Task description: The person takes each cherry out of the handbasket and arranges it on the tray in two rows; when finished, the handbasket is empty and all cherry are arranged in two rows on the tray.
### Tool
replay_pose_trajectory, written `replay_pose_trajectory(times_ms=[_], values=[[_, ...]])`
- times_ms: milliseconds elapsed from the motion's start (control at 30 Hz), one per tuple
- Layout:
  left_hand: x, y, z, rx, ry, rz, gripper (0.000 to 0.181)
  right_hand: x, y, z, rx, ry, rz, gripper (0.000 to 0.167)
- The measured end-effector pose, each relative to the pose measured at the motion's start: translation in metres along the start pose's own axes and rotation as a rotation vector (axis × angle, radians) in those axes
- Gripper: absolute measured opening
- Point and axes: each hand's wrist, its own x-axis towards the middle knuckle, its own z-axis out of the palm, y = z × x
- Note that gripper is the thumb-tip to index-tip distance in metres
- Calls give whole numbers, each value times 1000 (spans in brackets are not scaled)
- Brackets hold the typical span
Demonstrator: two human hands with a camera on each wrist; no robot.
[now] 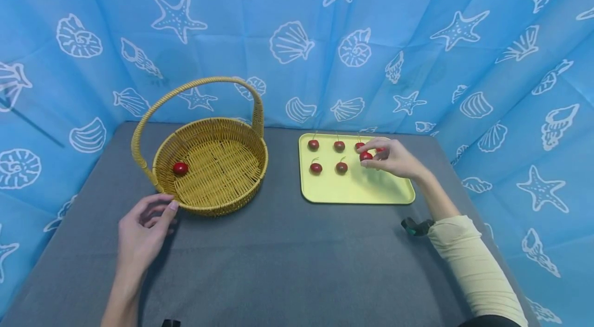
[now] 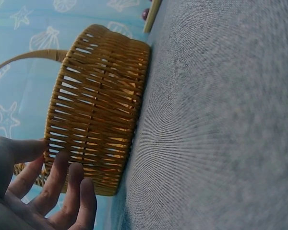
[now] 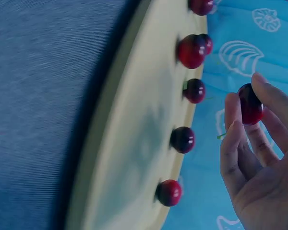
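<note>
My right hand (image 1: pixel 390 157) pinches a dark red cherry (image 3: pixel 251 104) between thumb and fingertips, held above the yellow tray (image 1: pixel 357 193). Several more cherries (image 1: pixel 341 167) lie on that tray in two rows, some with thin green stems; the hand partly covers those at the right. At the left stands a round wicker basket (image 1: pixel 215 208) with a tall arched handle. One cherry (image 1: pixel 180 168) lies inside it, near the left wall. My left hand (image 1: pixel 141 229) pinches the basket's near left rim between thumb and finger, its other fingers loosely bent beside the wall (image 2: pixel 96 105).
A grey cloth (image 1: pixel 278 260) covers the table. Behind and at both sides hangs a blue curtain (image 1: pixel 306 2) with white shells and starfish. The basket's handle (image 1: pixel 204 81) rises well above its rim. A dark strap (image 1: pixel 417 226) sits by the right wrist.
</note>
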Motion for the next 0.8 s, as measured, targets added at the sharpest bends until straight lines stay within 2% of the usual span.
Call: replay_pose_trajectory(times_ms=[333,800], values=[[-2,1,1,44,9,12,32,0,21,13,-149,-21,-3,32],[-1,-1,-1,24,-5,34,33,1,27,18,-163,-28,6,31]])
